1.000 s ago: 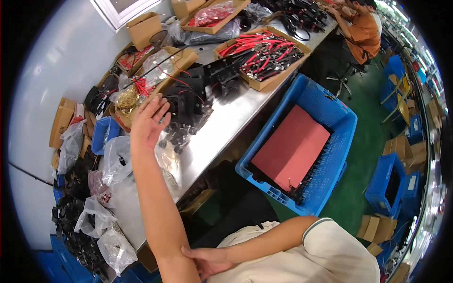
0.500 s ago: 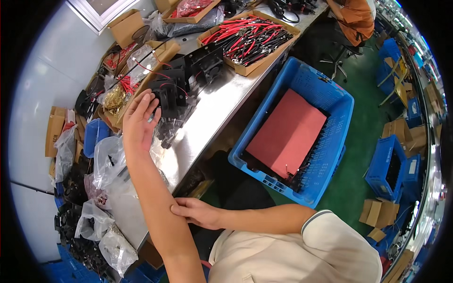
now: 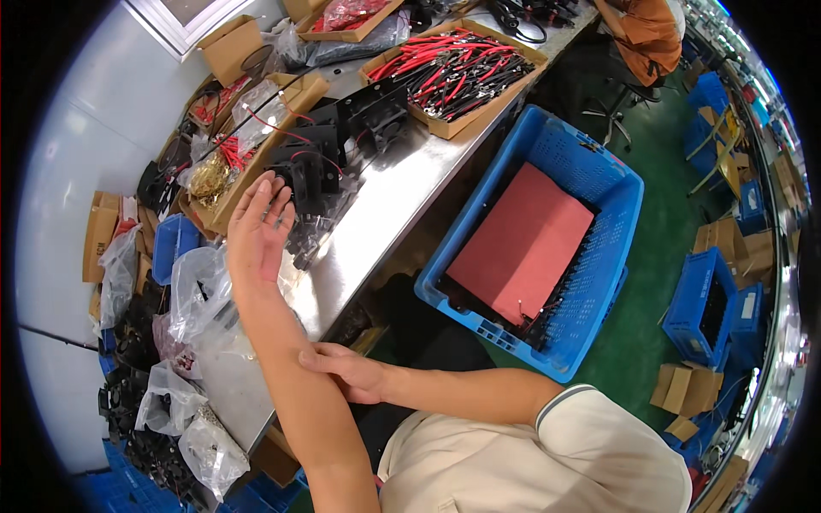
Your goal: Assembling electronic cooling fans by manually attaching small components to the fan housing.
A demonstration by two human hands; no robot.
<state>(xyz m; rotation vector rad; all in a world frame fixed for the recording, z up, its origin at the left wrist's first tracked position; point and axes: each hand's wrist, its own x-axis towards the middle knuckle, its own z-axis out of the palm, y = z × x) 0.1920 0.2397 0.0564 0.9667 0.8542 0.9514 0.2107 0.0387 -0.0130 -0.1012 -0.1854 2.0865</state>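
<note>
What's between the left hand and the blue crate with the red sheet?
From the left hand toward the blue crate, the head view shows small dark parts, then shiny metal benchtop, then a dark gap past its edge.

— How many bare hands [image 3: 259, 244] does the camera wearer show?
— I count two.
— And flat, reddish, rectangular sheets [image 3: 522, 244] inside the big perforated blue plastic crate [image 3: 600, 261]?
— I see one, in one crate.

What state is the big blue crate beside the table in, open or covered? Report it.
Open: no lid lies over the crate, and the red sheet inside it shows from above.
</note>
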